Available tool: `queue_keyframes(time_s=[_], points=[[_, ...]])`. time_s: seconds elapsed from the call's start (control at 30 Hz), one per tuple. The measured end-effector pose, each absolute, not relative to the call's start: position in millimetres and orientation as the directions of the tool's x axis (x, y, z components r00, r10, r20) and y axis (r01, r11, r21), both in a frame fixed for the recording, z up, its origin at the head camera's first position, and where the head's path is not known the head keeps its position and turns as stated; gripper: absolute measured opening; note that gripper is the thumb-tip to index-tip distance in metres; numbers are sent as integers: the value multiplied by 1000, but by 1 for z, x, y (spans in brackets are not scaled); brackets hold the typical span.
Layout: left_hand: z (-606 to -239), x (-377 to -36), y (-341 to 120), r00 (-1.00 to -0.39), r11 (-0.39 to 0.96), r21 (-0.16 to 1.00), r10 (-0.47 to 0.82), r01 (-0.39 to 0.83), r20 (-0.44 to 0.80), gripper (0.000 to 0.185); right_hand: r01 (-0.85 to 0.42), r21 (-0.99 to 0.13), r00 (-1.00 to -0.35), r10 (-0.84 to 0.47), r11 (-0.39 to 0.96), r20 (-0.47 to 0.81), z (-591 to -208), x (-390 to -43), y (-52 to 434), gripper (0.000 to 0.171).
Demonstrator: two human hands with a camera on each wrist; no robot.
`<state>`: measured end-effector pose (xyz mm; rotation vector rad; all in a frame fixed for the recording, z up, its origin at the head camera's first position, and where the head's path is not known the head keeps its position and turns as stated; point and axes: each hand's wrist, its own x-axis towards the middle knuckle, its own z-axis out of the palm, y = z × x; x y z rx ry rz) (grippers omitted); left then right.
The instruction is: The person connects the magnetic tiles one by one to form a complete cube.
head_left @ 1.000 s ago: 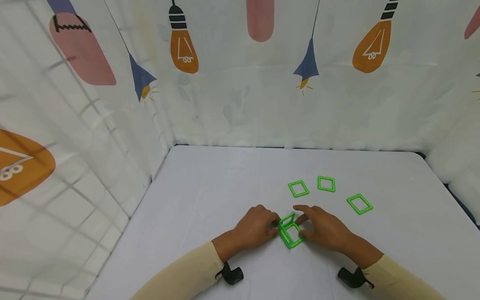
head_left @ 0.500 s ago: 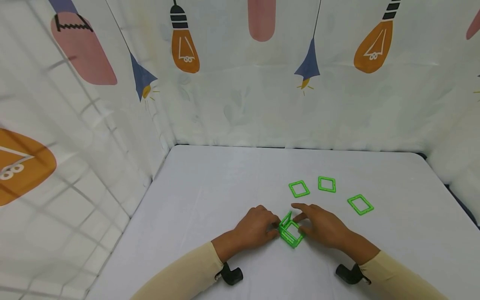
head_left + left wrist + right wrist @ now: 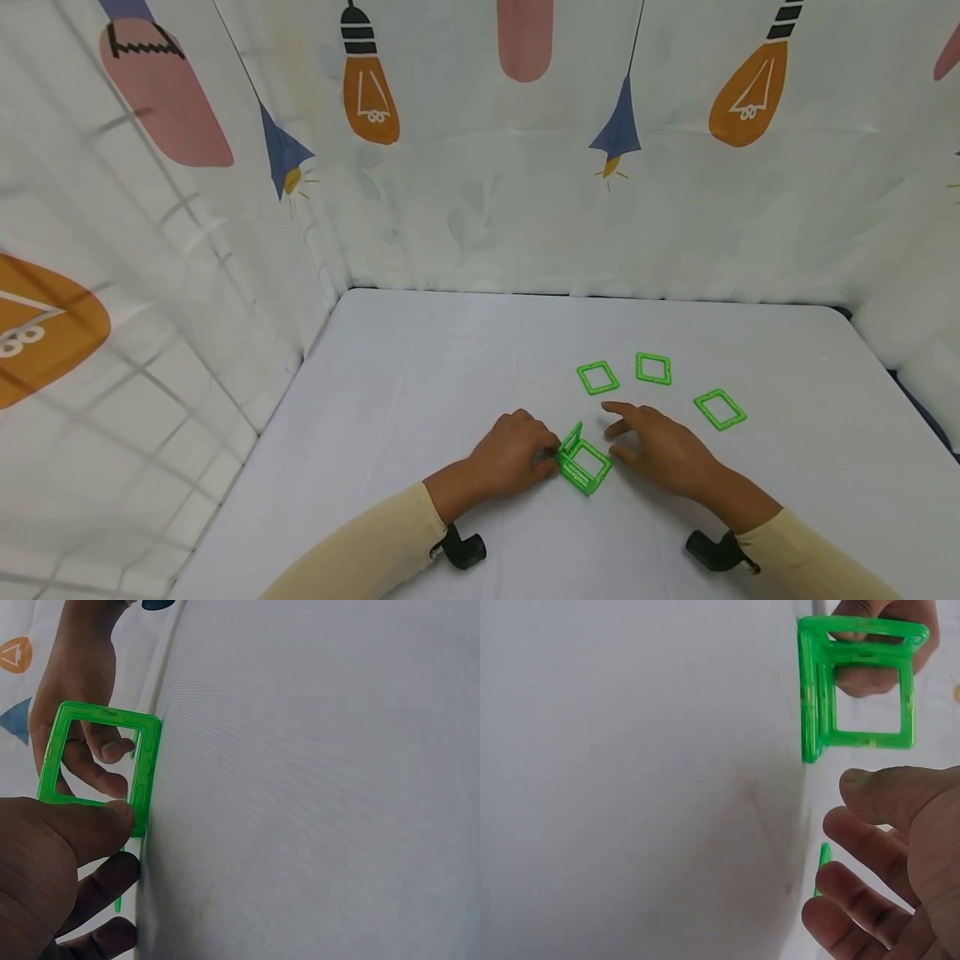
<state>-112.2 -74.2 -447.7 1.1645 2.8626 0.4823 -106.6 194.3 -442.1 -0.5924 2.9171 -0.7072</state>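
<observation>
Several green see-through square magnetic tiles are joined into a partial box, one lying flat and others standing up from its edges. My left hand pinches the box at its left side. In the left wrist view the thumb presses a lower corner of an upright tile. My right hand hovers just right of the box, fingers spread and holding nothing. A gap shows between its thumb and the box in the right wrist view, where the standing tiles form a corner.
Three loose green square tiles lie flat behind the hands: one tile behind the box, a second tile to its right, and a third tile farther right. The white table meets a printed curtain at the back.
The box has turned slightly under the hands. My right hand was touching its right side and has let go, drawing back to the right. The left hand stays in place.
</observation>
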Motion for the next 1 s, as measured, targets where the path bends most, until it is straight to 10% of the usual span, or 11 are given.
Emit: queue_keyframes(time_s=[1.0], points=[[-446,-112,-74,-723,672,299,683,677,104,14,-210,-437,-977,-181,874,109,-423,-119,285,63]])
